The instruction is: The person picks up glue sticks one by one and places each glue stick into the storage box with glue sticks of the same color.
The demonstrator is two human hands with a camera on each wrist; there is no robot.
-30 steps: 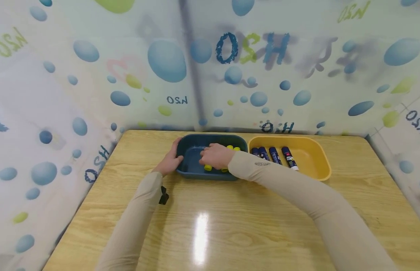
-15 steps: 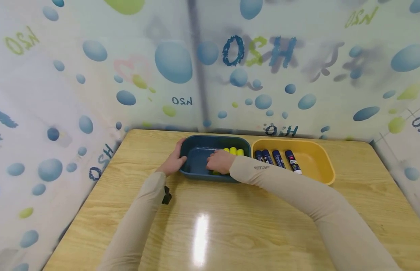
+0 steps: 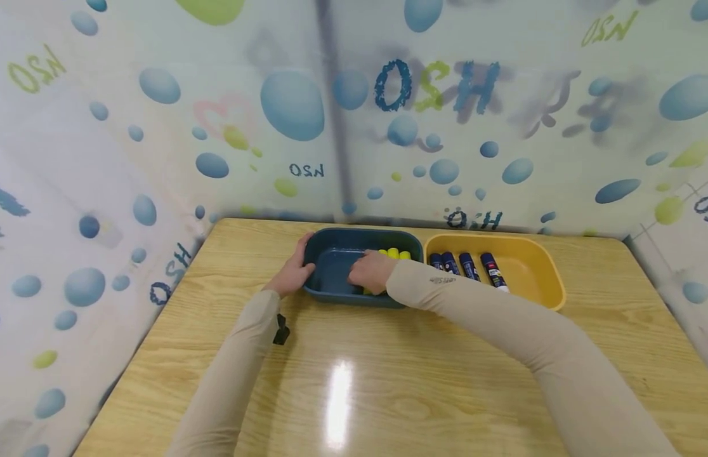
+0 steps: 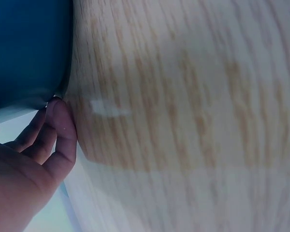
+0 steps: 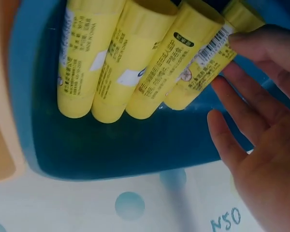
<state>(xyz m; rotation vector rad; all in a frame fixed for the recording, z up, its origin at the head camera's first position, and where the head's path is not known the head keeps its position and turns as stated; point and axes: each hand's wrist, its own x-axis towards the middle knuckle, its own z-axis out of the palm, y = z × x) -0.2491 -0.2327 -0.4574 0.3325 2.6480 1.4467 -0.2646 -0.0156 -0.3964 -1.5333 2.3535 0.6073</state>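
At the left end of a blue tray (image 3: 331,270), my left hand (image 3: 288,276) grips its end wall; the left wrist view has the thumb (image 4: 62,121) against the tray's outside. Inside the tray, my right hand (image 3: 371,271) reaches down beside a row of several yellow glue sticks (image 5: 154,67). Its fingers are extended, with the tips along the side of the end glue stick (image 5: 203,72), which leans at more of a slant than the others. In the head view the hand and sleeve cover most of the row, leaving a few yellow ends visible.
An orange-yellow tray (image 3: 531,273) stands right beside the blue one, with several dark blue glue sticks (image 3: 493,270) in its left part. Both trays sit near the back edge of the wooden table (image 3: 417,381), against a patterned wall (image 3: 354,127).
My right hand has moved a little to the right inside the blue tray, bringing the end glue stick towards the row. The left hand keeps its grip; the head view has shifted slightly.
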